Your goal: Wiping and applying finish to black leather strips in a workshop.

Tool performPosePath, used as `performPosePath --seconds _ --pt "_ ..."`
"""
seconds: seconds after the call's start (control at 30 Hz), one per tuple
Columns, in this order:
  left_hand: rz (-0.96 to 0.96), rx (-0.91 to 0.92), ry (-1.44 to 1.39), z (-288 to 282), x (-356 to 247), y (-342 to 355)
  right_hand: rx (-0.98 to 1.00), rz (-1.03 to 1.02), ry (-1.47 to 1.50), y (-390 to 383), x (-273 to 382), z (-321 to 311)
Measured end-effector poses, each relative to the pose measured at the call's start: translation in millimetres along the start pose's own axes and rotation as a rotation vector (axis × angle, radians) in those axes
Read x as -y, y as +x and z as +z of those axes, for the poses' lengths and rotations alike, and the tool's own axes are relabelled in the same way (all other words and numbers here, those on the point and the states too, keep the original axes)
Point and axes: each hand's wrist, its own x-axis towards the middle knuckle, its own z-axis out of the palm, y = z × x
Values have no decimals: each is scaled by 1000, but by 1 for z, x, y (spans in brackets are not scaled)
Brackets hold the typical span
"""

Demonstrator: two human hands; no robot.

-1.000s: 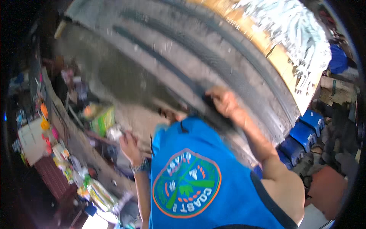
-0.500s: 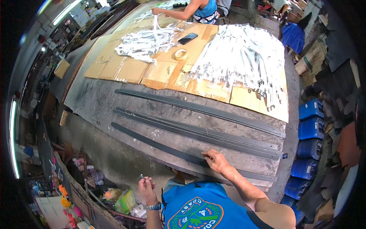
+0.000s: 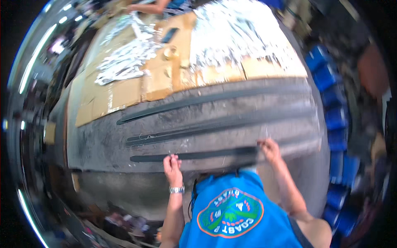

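Note:
My left hand (image 3: pixel 173 164) is raised at the near strip's left part, fingers curled together around something small I cannot make out. My right hand (image 3: pixel 269 149), blurred, has bent fingers pinched beside that dark flat strip (image 3: pixel 215 153); what they hold, if anything, is unclear. More long dark strips lie farther across the worn grey table (image 3: pixel 95 149): a middle group (image 3: pixel 178 135) with thin thread on it and a far one (image 3: pixel 173 106).
Cardboard sheets (image 3: pixel 120 95) bear heaps of silvery strips (image 3: pixel 240 33), a tape roll (image 3: pixel 169 52) and a phone (image 3: pixel 169 35). Another person's arm (image 3: pixel 147 8) reaches at the back. Blue jerrycans (image 3: pixel 335 120) line the right side.
My view has swung, shifting the table and cardboard. My left hand has moved rightward and up to the near strip; my right hand sits farther right along it.

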Motion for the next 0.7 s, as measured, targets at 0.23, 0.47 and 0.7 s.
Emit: performPosePath --seconds 0.23,0.47,0.7 --pt "305 357 322 -57 16 77 -374 218 178 -55 37 75" --pt "313 547 454 -85 38 82 -505 224 65 -82 17 123" --pt "356 524 543 -102 56 71 -469 87 -236 -74 18 136"
